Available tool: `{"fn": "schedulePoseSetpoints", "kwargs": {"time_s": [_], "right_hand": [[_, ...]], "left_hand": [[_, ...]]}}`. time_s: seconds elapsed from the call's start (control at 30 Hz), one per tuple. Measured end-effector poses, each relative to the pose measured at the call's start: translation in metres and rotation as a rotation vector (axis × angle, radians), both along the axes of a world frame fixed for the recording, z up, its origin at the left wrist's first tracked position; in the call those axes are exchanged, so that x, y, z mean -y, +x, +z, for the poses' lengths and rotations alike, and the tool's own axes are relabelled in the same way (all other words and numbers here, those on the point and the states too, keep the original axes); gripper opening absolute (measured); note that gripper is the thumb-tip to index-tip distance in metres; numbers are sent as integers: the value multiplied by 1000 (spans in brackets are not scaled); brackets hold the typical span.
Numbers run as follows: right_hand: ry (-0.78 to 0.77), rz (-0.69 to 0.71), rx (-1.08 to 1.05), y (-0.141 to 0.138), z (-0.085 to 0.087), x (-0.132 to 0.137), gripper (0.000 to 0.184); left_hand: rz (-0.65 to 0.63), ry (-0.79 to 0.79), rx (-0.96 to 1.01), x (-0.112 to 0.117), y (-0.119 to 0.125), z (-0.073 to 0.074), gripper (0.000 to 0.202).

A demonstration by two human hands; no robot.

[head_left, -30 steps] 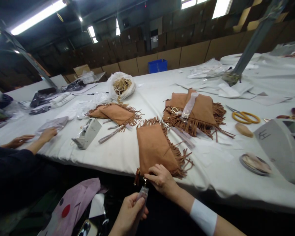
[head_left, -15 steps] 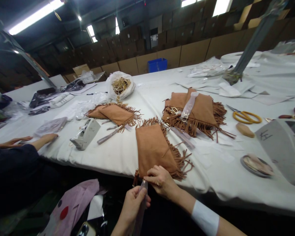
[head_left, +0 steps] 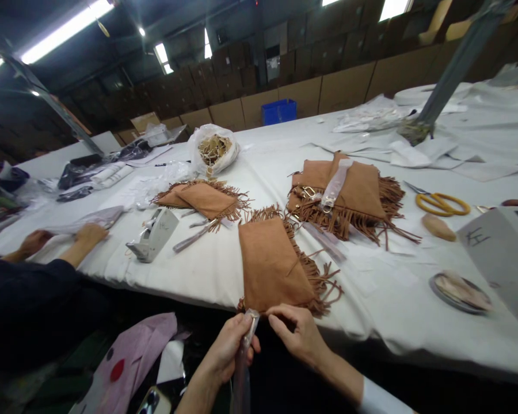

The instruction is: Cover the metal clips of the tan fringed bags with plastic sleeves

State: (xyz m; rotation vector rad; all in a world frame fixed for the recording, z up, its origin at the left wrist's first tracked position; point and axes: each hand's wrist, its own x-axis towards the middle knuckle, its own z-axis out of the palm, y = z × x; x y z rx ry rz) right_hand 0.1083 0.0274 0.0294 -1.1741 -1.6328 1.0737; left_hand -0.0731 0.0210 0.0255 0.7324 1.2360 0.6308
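Note:
A tan suede fringed pouch (head_left: 274,264) lies on the white table (head_left: 371,287), its near end at the table's front edge. Just below that end, my left hand (head_left: 228,348) is closed around a narrow clear plastic strip (head_left: 244,359) that hangs down from it. My right hand (head_left: 300,333) pinches at the pouch's near corner, right beside the strip's top. Its fingers are curled together. What they grip is hidden.
Further pouches sit at mid-table (head_left: 207,198) and to the right (head_left: 349,192). A tape dispenser (head_left: 155,233), yellow scissors (head_left: 442,202), a small dish (head_left: 460,290) and a grey machine (head_left: 501,253) stand around. Another person's hands (head_left: 88,233) press a packet at left.
My left hand rose with the strip up to the pouch's near end. My right hand slid off the pouch top to its edge. The other person's hands shifted on their packet.

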Motion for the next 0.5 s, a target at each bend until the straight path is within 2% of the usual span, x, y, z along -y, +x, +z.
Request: {"fn": "schedulePoseSetpoints", "kwargs": {"time_s": [0.1,0.17,0.23,0.37,0.5], "right_hand": [[-376,0,-116,-14,-10,15,47],[-575,33,-257,-25,-18,20,49],[-702,-6,-421,-35,-22,19,45],[-811,-172,-655,-47,-20,13,38],[-827,-243,-702,-49,-20,10,36]], "left_hand": [[14,-60,73,3,-1,5,41],[27,-85,108,5,-1,5,41],[45,-83,109,7,-1,5,39],[32,-21,86,13,-3,9,39],[-140,119,62,29,-8,10,44]]}}
